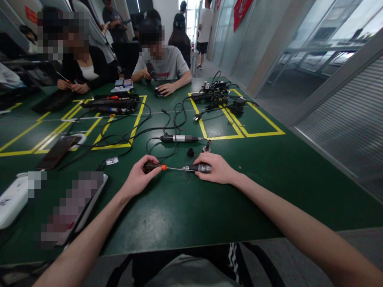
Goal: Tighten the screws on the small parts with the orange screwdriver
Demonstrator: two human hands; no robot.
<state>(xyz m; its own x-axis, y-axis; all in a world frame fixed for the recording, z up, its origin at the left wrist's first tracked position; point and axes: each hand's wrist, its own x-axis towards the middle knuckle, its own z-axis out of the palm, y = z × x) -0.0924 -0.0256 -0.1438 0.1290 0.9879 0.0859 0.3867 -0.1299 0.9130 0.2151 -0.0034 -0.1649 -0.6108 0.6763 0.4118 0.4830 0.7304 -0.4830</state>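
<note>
My left hand (143,172) is closed around the dark handle of a screwdriver (164,168) with an orange collar. Its thin metal shaft points right, toward a black and grey cylindrical tool body (205,168). My right hand (214,167) grips that body from above, low over the table. The shaft reaches the narrow metal end of the body; whether the tip is inside or beside it I cannot tell. Just beyond lie a corded electric screwdriver (179,138), a small black cap (190,152) and a small upright dark part on a round base (207,146).
The green table (155,215) has yellow tape outlines. Tangled black cables and adapters (218,97) lie at the back right. A dark phone (56,152), a blurred-out device (74,211) and a white power strip (13,199) are at left. Two people work across the table.
</note>
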